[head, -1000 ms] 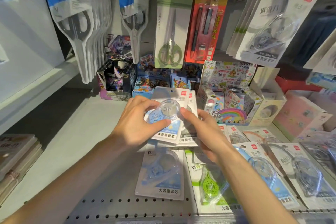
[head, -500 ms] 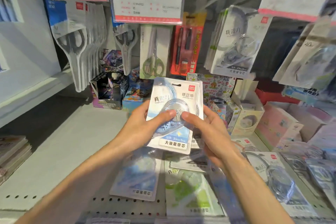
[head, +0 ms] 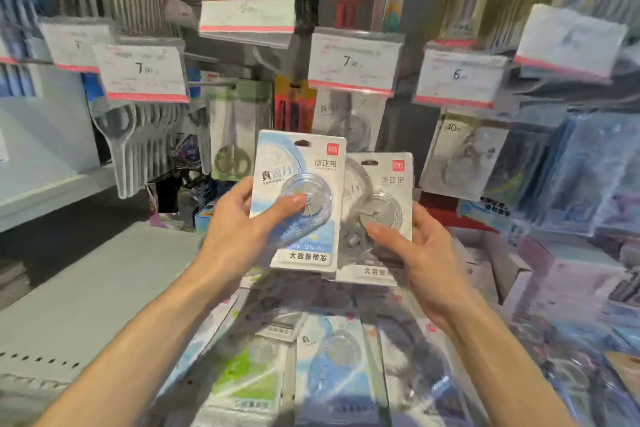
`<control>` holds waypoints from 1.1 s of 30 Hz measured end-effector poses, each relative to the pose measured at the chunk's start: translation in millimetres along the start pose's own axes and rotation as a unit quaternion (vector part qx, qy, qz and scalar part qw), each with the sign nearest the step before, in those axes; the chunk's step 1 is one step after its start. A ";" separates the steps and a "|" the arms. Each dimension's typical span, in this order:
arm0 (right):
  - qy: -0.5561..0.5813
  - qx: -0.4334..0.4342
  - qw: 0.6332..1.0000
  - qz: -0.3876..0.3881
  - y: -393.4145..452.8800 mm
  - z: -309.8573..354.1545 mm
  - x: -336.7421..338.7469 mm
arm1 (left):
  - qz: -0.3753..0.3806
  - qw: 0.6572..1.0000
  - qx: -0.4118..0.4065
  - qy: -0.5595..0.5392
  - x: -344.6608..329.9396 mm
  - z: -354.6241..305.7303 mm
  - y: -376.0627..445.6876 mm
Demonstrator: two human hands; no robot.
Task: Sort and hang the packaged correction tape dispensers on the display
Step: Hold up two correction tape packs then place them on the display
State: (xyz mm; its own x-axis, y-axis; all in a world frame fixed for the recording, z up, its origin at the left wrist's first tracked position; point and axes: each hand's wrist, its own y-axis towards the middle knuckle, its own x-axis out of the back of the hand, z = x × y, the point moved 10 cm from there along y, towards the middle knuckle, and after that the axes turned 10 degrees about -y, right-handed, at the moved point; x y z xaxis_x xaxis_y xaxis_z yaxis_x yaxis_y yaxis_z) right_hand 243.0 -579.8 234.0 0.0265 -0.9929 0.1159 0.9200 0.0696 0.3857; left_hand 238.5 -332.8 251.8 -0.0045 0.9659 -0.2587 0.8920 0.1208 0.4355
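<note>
My left hand [head: 239,236] grips a blue-and-white correction tape pack [head: 304,163], thumb pressed on its clear blister. Beside it, my right hand [head: 426,253] holds a grey-and-white correction tape pack [head: 388,184], thumb on the front, fingers behind. Both packs are upright in front of the display, side by side, the blue one overlapping the grey one's left edge. Directly behind them a matching grey correction tape pack [head: 346,121] hangs from a hook under a price tag [head: 353,61]. Several more packs [head: 332,357] lie flat on the shelf below my hands.
Scissors packs [head: 235,135] and clear-handled scissors [head: 114,135] hang at the left. Another tape pack [head: 464,152] hangs at the right under a price tag [head: 457,80]. Boxed goods [head: 173,198] stand at the shelf's back. The grey shelf [head: 86,270] stretches leftward.
Both hands rose from the shelf toward the hooks. The two packs, stacked together before, have been drawn apart, one in each hand.
</note>
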 end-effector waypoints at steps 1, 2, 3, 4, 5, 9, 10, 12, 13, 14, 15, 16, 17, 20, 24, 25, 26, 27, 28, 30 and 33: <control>-0.008 0.008 1.000 -0.008 -0.1 4.1 8.5 | -0.011 1.000 -0.014 0.008 0.9 -6.9 1.2; -0.018 0.017 1.000 -0.013 -0.4 8.7 15.3 | -0.021 0.999 -0.029 0.019 1.7 -14.2 2.6; -0.029 0.024 0.999 -0.017 -0.6 13.2 20.6 | -0.030 0.998 -0.044 0.027 2.3 -22.0 3.8; -0.041 0.032 0.998 -0.020 -0.6 17.1 25.5 | -0.039 0.997 -0.059 0.031 2.7 -29.6 5.0; -0.050 0.038 0.998 -0.024 -0.4 20.2 29.6 | -0.044 0.996 -0.071 0.034 2.5 -36.6 6.2; -0.058 0.043 0.997 -0.036 3.1 26.6 36.6 | -0.045 0.993 -0.101 0.050 -3.8 -55.1 13.9; -0.062 0.044 0.996 -0.040 4.4 26.8 36.8 | -0.043 0.992 -0.106 0.051 -5.0 -58.2 15.7; -0.073 0.046 0.995 -0.050 7.4 26.1 37.5 | -0.036 0.992 -0.112 0.049 -6.7 -63.7 18.6; -0.080 0.047 0.994 -0.052 8.9 25.5 37.1 | -0.032 0.992 -0.117 0.048 -7.0 -66.3 18.9; -0.089 0.049 0.994 -0.050 11.1 24.8 36.0 | -0.031 0.991 -0.121 0.043 -6.7 -69.1 18.3; -0.098 0.052 0.993 -0.047 13.4 24.8 34.2 | -0.029 0.991 -0.125 0.033 -6.2 -71.9 17.2; -0.105 0.058 0.992 -0.044 15.8 25.7 32.0 | -0.025 0.991 -0.129 0.022 -6.3 -74.9 16.0; -0.109 0.066 0.991 -0.044 18.3 27.7 29.8 | -0.018 0.991 -0.133 0.012 -7.0 -78.4 15.2; -0.110 0.092 0.989 -0.046 27.6 38.3 20.5 | -0.005 0.989 -0.148 -0.005 -9.5 -90.0 14.1; -0.104 0.120 0.986 -0.038 44.0 60.3 1.4 | 0.001 0.987 -0.161 -0.013 -11.0 -99.6 17.0; -0.101 0.127 0.986 -0.039 48.0 66.1 -2.3 | 0.004 0.987 -0.163 -0.013 -11.3 -100.5 17.9; -0.096 0.134 0.985 -0.042 51.7 71.5 -5.1 | 0.007 0.986 -0.164 -0.014 -11.5 -100.6 19.0; -0.090 0.141 0.985 -0.045 55.3 76.8 -6.9 | 0.010 0.986 -0.163 -0.014 -11.5 -99.9 20.2; -0.085 0.145 0.984 -0.050 58.5 81.0 -8.2 | 0.013 0.987 -0.162 -0.013 -11.4 -98.9 21.2; -0.083 0.148 0.984 -0.061 63.9 87.0 -8.8 | 0.017 0.987 -0.159 -0.009 -11.2 -96.3 23.1; -0.084 0.146 0.983 -0.074 71.4 89.3 -6.9 | 0.018 0.987 -0.158 -0.004 -10.2 -94.0 25.2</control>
State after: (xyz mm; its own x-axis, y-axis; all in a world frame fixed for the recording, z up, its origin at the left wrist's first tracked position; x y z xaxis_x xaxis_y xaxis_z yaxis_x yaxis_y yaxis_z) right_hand 273.6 -559.3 342.5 -0.1864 -0.9660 0.1790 0.7575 -0.0253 0.6524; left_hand 218.5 -318.1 346.5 0.0292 0.9690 -0.2453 0.7056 0.1539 0.6917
